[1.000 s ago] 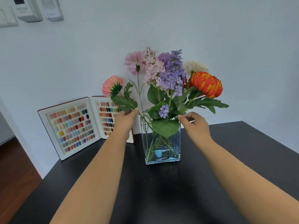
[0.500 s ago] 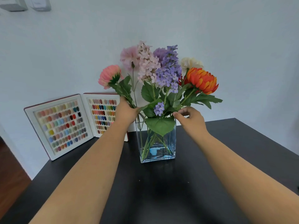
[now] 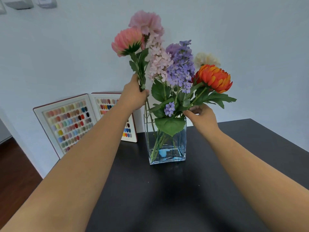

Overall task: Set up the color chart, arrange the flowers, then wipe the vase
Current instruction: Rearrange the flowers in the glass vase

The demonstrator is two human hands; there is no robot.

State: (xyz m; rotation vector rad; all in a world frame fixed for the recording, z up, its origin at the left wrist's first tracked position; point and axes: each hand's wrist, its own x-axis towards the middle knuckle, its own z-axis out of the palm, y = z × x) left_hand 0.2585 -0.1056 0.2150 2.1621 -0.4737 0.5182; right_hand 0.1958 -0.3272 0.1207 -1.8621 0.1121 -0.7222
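A clear square glass vase (image 3: 181, 148) stands on the black table (image 3: 184, 198) and holds several artificial flowers. My left hand (image 3: 134, 96) is closed around the stems of a coral pink flower (image 3: 127, 41) and a pale pink flower (image 3: 147, 22), raised high above the vase's left rim. My right hand (image 3: 201, 117) pinches the stem of the orange flower (image 3: 214, 77) at the vase's right rim. Lilac (image 3: 181, 67) and light pink blossom spikes stand in the middle. The open color chart (image 3: 70, 123) leans against the wall at the left, partly hidden by my left arm.
A white wall stands directly behind the vase. The table's left edge drops to a wooden floor (image 3: 15, 173). Wall-mounted white boxes (image 3: 18, 2) sit at the top left. A cream flower (image 3: 206, 59) peeks out behind the orange one.
My left hand has lifted the two pink flowers upward, so their stems rise partly out of the vase. My right hand stays at the orange flower's stem.
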